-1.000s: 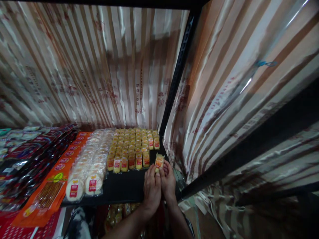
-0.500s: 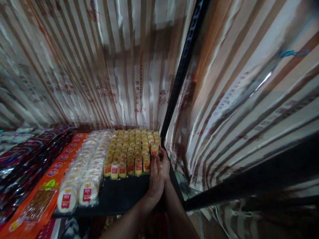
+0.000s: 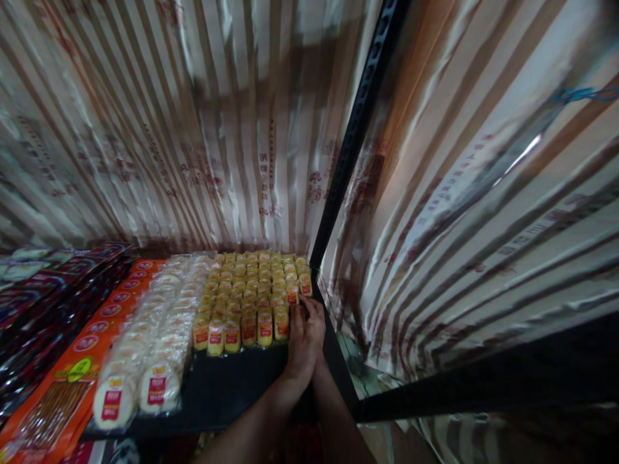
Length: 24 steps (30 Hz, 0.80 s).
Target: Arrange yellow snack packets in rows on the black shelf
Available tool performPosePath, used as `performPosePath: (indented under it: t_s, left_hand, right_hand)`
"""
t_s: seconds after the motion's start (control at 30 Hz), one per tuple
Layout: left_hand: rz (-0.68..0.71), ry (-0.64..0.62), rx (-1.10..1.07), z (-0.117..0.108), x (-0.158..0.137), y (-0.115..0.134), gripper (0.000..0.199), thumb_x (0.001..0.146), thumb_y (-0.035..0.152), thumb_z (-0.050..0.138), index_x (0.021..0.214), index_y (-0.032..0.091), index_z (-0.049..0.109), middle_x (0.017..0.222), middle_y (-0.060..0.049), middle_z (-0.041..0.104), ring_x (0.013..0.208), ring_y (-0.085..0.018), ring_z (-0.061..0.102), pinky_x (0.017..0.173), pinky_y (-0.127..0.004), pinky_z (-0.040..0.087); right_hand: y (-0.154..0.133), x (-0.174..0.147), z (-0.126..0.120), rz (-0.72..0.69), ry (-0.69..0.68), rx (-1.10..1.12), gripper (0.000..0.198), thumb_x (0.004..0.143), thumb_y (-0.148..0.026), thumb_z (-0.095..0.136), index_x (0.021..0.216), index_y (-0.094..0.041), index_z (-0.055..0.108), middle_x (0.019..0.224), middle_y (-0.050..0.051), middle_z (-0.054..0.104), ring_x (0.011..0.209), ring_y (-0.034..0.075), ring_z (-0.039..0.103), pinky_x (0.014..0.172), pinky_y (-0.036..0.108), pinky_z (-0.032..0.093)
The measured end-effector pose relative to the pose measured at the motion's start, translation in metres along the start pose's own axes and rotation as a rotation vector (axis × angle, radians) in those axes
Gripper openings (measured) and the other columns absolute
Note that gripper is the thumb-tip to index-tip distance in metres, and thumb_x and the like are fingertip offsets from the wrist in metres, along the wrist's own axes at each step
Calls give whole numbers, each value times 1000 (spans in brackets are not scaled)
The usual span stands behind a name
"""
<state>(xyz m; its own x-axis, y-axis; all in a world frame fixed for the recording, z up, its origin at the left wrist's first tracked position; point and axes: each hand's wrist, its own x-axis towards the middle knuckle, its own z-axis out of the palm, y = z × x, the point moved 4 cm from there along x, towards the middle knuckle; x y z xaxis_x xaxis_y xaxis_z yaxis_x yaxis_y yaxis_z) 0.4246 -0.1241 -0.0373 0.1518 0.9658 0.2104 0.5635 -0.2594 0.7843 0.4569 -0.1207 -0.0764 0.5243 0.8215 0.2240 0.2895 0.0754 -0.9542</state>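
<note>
Rows of small yellow cakes in clear wrappers (image 3: 265, 327), each with a red and yellow label, stand on a black shelf (image 3: 227, 380). My left hand (image 3: 297, 345) lies at the right side of these rows, its fingers stretched forward and close together. Beside it, pressed against it, is my right hand (image 3: 315, 325). Its forefinger reaches to the lower edge of a wrapped cake (image 3: 293, 294) in the rows. Another wrapped cake (image 3: 305, 284) stands just right of that one. No cake is visibly gripped, though the space between my palms is hidden.
Left of the cakes are two rows of round white wrapped biscuits (image 3: 157, 386), an orange snack pack (image 3: 72, 380) and dark shiny packets (image 3: 53, 309). A black slotted post (image 3: 338, 187) rises at the shelf's back right corner. Striped printed sheeting (image 3: 232, 129) hangs behind.
The wrapped cake that was between my fingertips no longer stands out above the rows. Both hands have drawn slightly lower, and the view has shifted a little.
</note>
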Motion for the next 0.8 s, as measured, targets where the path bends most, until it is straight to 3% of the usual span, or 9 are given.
performPosePath:
  t_s: [0.33,0.6,0.8]
  left_hand:
    - [-6,-41,129,1,1,-4,48,83,8,34,126,24,47,133,-10,47,129,-26,37,106,-51,29]
    - [17,-56,209,2,5,-4,52,80,7,35,131,16,43,133,-15,47,132,-28,31,108,-49,27]
    - [48,-54,157,5,3,0,57,79,11,39,135,20,38,132,-11,49,132,-26,32,106,-45,33]
  right_hand:
    - [-2,-2,2,-20,26,-31,40,68,-22,52,106,-29,63,112,6,57,107,25,51,84,36,45]
    - [-1,6,6,-45,-2,-71,33,69,-23,51,100,-27,65,115,6,59,116,25,48,89,37,45]
    - [-6,7,2,-111,11,-83,37,72,-29,48,105,-23,62,116,7,58,115,21,48,98,39,40]
